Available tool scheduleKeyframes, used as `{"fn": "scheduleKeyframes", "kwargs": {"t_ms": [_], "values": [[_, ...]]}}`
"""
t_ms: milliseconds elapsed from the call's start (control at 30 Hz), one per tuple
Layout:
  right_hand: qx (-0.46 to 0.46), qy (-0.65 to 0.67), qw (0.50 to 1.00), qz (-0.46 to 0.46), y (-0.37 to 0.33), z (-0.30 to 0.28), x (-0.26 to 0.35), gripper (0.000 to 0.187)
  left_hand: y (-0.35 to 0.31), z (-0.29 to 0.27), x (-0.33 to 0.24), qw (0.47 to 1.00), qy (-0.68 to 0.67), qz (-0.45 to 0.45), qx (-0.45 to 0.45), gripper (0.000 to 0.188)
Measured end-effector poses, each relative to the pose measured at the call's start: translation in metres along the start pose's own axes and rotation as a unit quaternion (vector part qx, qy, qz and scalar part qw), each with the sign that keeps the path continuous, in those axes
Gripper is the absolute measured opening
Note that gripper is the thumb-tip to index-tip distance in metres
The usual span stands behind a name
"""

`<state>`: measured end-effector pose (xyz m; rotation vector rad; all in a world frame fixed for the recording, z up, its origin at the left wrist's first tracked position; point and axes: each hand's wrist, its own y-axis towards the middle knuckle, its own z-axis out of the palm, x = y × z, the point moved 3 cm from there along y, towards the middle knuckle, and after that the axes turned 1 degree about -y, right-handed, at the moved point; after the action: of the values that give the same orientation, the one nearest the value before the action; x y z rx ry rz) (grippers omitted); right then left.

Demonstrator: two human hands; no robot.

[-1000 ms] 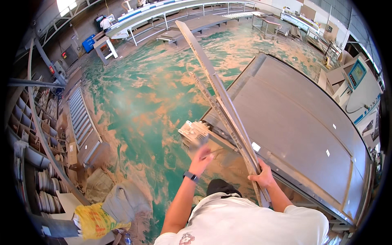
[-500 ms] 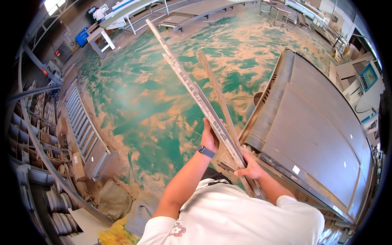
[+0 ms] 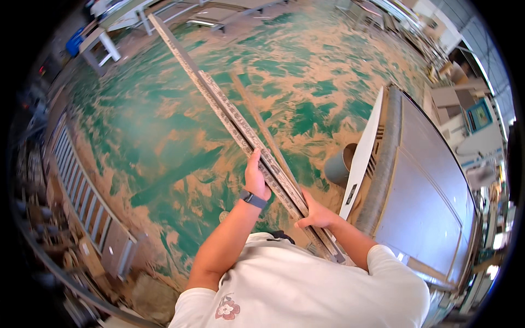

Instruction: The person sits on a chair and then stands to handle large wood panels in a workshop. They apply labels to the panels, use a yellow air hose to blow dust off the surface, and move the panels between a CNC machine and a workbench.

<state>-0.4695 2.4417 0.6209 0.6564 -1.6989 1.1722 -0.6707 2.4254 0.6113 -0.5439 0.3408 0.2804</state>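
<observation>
Both hands hold a bundle of long, narrow board strips [image 3: 229, 112], which slants from my waist up toward the far left. Their faces are pale and speckled, with dark gaps between them. My left hand [image 3: 256, 177] is closed round the bundle's middle from the left side, its thumb along the top. Lower down, near my waist, my right hand [image 3: 315, 212] grips the same bundle from the right, thumb across it. A thinner brown strip [image 3: 257, 117] sticks out at a slightly different angle on the right of the bundle. Most fingers are hidden beneath the strips.
To my right stands a large grey flat-topped machine [image 3: 426, 197] with a roller-like edge. Beside it are a white pointed panel [image 3: 363, 153] and a grey cylindrical bin [image 3: 340, 165]. A slatted rack [image 3: 87, 188] lies at left. Sawdust covers much of the green floor [image 3: 180, 142].
The bundle has rolled in my hands, showing more strip faces side by side, and its far end points further left. The white panel beside the machine has come into sight.
</observation>
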Motion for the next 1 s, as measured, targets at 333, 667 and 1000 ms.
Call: {"fn": "scheduleKeyframes", "kwargs": {"t_ms": [333, 667, 1000], "values": [[-0.186, 0.047, 0.981, 0.027, 0.134, -0.098, 0.065, 0.108, 0.204, 0.109, -0.054, 0.983, 0.006, -0.128, 0.13, 0.054], [-0.245, 0.185, 0.952, 0.017, 0.19, -0.135, 0.042, 0.106, 0.291, 0.142, -0.047, 0.96, 0.038, -0.193, 0.198, 0.047], [-0.239, 0.193, 0.951, -0.021, 0.196, -0.142, 0.048, 0.096, 0.321, 0.136, -0.058, 0.93, 0.18, -0.206, 0.245, 0.047]]}}
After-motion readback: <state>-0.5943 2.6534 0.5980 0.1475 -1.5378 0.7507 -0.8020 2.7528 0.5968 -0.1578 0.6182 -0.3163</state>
